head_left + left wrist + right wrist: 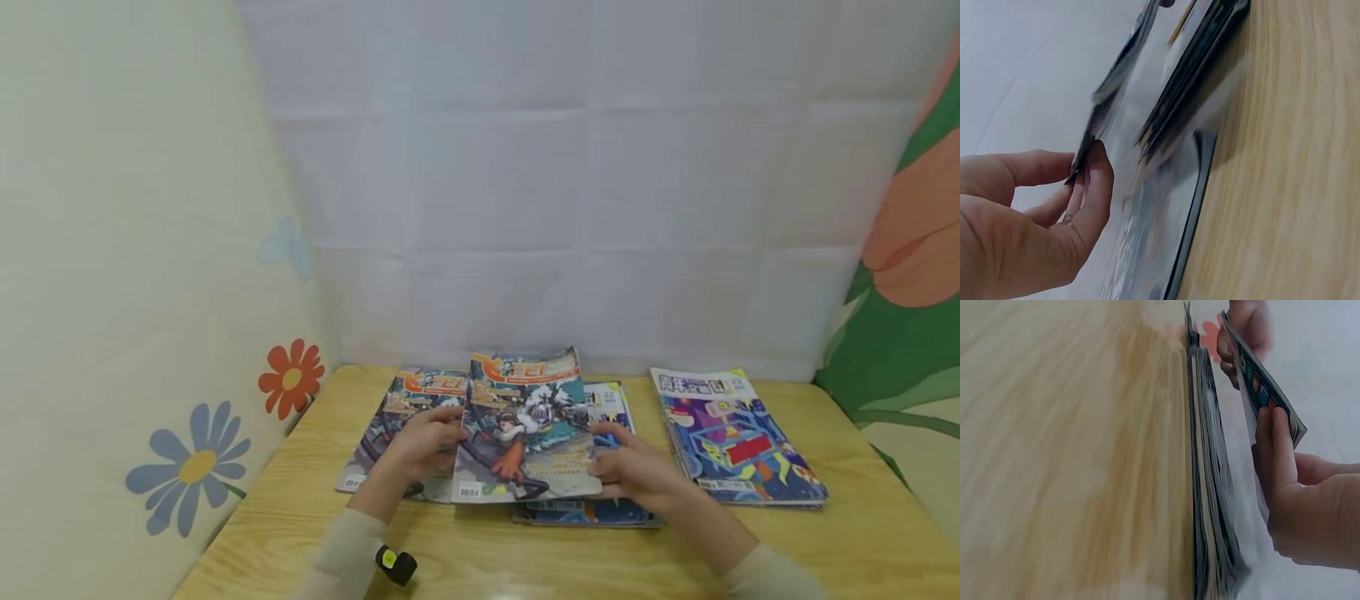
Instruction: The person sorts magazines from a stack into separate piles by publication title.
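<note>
Clear above the pile (588, 512), left hand (422, 446) and right hand (639, 472) grip magazine (525, 429) edges.

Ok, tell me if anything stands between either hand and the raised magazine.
Nothing visible does: the left hand and the right hand both grip the raised magazine directly, at opposite sides. The middle stack lies lower on the table, not in between.
</note>
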Demonstrator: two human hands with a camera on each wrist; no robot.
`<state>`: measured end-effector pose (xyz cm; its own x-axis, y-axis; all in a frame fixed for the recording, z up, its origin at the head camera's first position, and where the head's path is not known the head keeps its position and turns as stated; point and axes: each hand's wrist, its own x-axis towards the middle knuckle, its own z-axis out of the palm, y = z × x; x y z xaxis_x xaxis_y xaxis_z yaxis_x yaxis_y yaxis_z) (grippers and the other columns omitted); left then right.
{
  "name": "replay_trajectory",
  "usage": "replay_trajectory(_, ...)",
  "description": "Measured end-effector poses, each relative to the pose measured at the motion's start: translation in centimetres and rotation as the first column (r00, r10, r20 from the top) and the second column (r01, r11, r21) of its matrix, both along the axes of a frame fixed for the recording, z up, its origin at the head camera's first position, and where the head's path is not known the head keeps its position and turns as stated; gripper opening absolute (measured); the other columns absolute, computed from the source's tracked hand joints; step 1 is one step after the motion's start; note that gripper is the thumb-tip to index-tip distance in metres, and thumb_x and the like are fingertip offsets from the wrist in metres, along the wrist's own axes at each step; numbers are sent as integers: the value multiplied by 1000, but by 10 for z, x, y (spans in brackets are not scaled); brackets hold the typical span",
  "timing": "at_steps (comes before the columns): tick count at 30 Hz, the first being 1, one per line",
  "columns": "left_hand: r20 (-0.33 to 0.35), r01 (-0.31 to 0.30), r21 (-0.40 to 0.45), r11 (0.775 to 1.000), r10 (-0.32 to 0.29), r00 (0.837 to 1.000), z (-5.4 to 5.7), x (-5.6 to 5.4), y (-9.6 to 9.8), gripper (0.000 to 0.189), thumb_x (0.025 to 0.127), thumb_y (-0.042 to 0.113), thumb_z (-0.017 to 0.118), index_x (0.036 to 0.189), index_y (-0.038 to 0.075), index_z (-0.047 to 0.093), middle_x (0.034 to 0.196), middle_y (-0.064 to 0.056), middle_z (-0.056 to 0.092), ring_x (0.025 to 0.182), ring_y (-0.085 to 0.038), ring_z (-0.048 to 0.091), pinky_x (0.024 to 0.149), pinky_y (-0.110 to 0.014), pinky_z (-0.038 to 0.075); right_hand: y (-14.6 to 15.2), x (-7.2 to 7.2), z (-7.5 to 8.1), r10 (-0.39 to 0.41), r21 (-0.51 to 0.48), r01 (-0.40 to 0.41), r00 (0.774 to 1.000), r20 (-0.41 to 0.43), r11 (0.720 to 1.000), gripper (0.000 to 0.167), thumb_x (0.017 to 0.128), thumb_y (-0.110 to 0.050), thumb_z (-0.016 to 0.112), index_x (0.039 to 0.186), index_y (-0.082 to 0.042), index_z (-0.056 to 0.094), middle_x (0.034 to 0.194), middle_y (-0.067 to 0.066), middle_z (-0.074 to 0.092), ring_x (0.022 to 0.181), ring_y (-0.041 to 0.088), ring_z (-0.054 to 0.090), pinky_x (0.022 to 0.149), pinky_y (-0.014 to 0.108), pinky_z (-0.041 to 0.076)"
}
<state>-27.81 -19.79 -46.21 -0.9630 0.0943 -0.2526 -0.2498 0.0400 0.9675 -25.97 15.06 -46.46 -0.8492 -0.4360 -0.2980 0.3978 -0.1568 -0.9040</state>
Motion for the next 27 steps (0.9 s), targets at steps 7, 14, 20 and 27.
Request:
replay_trajectory(7,-26,-20,-14,1000,20,999,-4,-1,-30,56,95,0,62,149,-5,45,145,-28,44,111,-35,59,87,-51,56,-36,3,1,-4,-29,5,999,44,1000,66,86,16,56,142,-7,28,105,25,65,89,35,71,74,45,61)
replay_trajectory(14,0,-104,3,995,104,995,-17,-5,-56,57,93,0,62,148,-5,47,137,-28,55,104,-32,63,82,-47,58,-72,5,0,-26,-34,28,998,60,999,74,84,19,55,148,-4,27,115,31,62,93,40,70,79,52,59)
replay_trajectory(20,28,-180,2,984,180,983,-24,-11,-84,61,90,2,61,149,-2,48,140,-27,52,105,-28,61,83,-42,57,-102,3,0,-16,-68,22,997,75,997,76,86,19,54,152,-3,24,117,33,60,100,43,68,84,55,57)
replay_trajectory(27,14,-182,-106,978,184,983,-14,-10,-117,59,95,9,60,150,-5,44,148,-33,42,109,-28,58,80,-37,56,-142,-2,3,-28,-103,41,992,123,994,79,85,21,53,154,-3,23,119,34,60,104,47,66,87,57,55)
